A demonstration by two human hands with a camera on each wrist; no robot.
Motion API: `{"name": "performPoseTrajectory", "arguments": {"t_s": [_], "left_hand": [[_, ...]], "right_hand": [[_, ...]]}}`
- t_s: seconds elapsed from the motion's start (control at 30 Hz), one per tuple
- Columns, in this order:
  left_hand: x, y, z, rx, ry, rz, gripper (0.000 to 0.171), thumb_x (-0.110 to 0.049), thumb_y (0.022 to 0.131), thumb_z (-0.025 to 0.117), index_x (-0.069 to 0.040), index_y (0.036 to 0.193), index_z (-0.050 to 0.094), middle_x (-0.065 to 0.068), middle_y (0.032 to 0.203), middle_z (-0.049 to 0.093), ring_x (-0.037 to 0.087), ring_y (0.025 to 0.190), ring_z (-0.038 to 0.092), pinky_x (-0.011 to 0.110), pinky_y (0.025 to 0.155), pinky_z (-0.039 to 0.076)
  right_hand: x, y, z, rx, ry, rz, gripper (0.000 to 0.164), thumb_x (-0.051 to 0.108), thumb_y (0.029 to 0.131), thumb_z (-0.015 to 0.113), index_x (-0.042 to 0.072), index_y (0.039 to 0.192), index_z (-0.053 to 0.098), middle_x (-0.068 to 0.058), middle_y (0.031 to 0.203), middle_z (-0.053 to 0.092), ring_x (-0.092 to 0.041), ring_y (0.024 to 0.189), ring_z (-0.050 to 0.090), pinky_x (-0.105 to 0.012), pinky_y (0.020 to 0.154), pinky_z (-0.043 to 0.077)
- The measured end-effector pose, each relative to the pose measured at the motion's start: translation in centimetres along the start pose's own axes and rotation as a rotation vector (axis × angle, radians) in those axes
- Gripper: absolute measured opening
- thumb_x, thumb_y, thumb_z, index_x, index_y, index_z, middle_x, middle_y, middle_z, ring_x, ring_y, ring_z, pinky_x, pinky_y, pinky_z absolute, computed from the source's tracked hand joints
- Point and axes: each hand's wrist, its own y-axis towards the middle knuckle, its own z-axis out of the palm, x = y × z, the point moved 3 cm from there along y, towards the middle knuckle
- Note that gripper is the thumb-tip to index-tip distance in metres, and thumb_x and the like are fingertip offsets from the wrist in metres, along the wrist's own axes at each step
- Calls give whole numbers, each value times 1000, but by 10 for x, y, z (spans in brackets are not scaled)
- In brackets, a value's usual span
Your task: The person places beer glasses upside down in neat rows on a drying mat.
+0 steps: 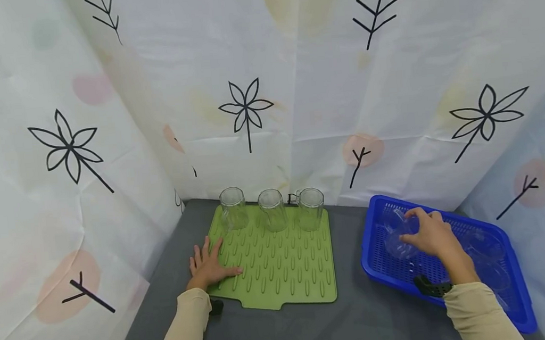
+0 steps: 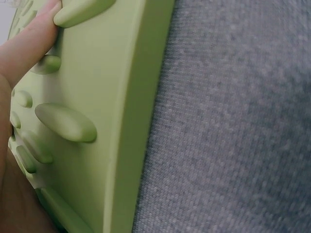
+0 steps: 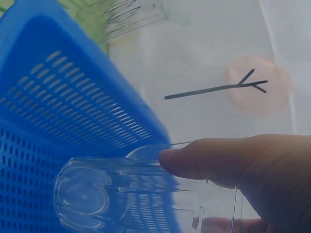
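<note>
My right hand (image 1: 433, 232) grips a clear glass mug (image 1: 400, 244) at the left end of the blue plastic basket (image 1: 365, 240). In the right wrist view, the thumb (image 3: 194, 158) lies along the mug's side, and the faceted base points toward the basket's slotted wall. My left hand (image 1: 210, 268) rests with spread fingers on the left side of a green drying mat (image 1: 287, 291). The left wrist view has its thumb (image 2: 29, 41) against the mat's raised ridges. Three clear glass mugs (image 1: 234, 207), (image 1: 272, 210), (image 1: 310, 209) stand in a row along the mat's back edge.
More clear glassware (image 1: 488, 260) lies in the right part of the basket, partly hidden by my right forearm. Mat and basket sit on a dark grey cloth-covered table (image 1: 351, 313). White patterned curtains (image 1: 306, 108) close off the back and both sides.
</note>
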Motion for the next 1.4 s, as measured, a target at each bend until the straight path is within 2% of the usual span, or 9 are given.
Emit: {"name": "performPoseTrajectory", "arguments": {"t_s": [0.17, 0.37, 0.5, 0.63, 0.8, 1.03, 1.17, 1.3, 1.4], "left_hand": [[-1, -1, -2, -16, -25, 9, 130, -75, 64, 83, -25, 165, 18, 16, 173, -12, 52, 155, -20, 75, 118, -13], [-2, -2, -1, -10, -21, -1, 130, -75, 65, 82, -26, 166, 15, 14, 173, -14, 49, 155, -22, 74, 119, -14], [-2, -2, -1, -8, -30, -5, 131, -77, 63, 82, -27, 165, 16, 14, 173, -14, 50, 155, -22, 74, 119, -14], [0, 0, 0, 9, -19, -11, 130, -75, 66, 81, -26, 166, 14, 14, 172, -16, 48, 155, -25, 73, 119, -15], [0, 1, 0, -5, -21, -2, 130, -74, 65, 83, -26, 166, 16, 14, 173, -14, 50, 155, -23, 74, 119, -14], [-3, 0, 0, -1, -7, -8, 127, -68, 69, 84, -25, 166, 15, 15, 172, -15, 50, 155, -23, 73, 120, -13], [-7, -2, -4, 0, -11, -14, 126, -65, 69, 86, -25, 166, 17, 16, 173, -12, 51, 155, -19, 74, 120, -10], [-8, -4, -5, -11, -23, -5, 126, -69, 67, 85, -26, 165, 18, 16, 173, -11, 51, 155, -18, 74, 120, -9], [-5, -3, -2, -20, -27, 5, 129, -75, 64, 82, -28, 165, 18, 15, 173, -12, 51, 155, -20, 75, 119, -11]], "right_hand": [[8, -5, -13, -49, -13, -24, 63, 32, 91, 75, 1, 137, 46, -50, 137, 31, -75, 115, 38, -76, 80, 44], [22, -9, -23, -111, -4, -73, 69, 40, 90, 75, 3, 141, 47, -46, 136, 37, -65, 113, 46, -71, 80, 47], [33, -12, -27, -158, 24, -115, 71, 45, 90, 75, 4, 141, 48, -42, 135, 42, -57, 111, 49, -68, 79, 48], [41, -12, -31, -177, 90, -169, 70, 48, 92, 73, 4, 142, 49, -38, 134, 46, -52, 112, 52, -64, 82, 48], [46, -10, -31, -128, 243, -207, 71, 46, 95, 70, 3, 146, 45, -37, 144, 44, -56, 120, 56, -65, 91, 52], [46, -6, -19, -9, 423, -179, 74, 45, 99, 66, 10, 155, 33, -33, 155, 32, -56, 133, 46, -64, 95, 52], [46, -3, -11, 33, 517, -188, 72, 40, 100, 65, 11, 156, 31, -31, 155, 31, -51, 134, 48, -53, 93, 55], [51, -2, -4, 40, 576, -190, 72, 39, 100, 66, 11, 156, 31, -28, 153, 34, -46, 132, 52, -40, 88, 56], [56, -3, 1, 40, 612, -191, 71, 40, 100, 66, 11, 155, 32, -28, 152, 36, -43, 130, 54, -40, 88, 57]]}}
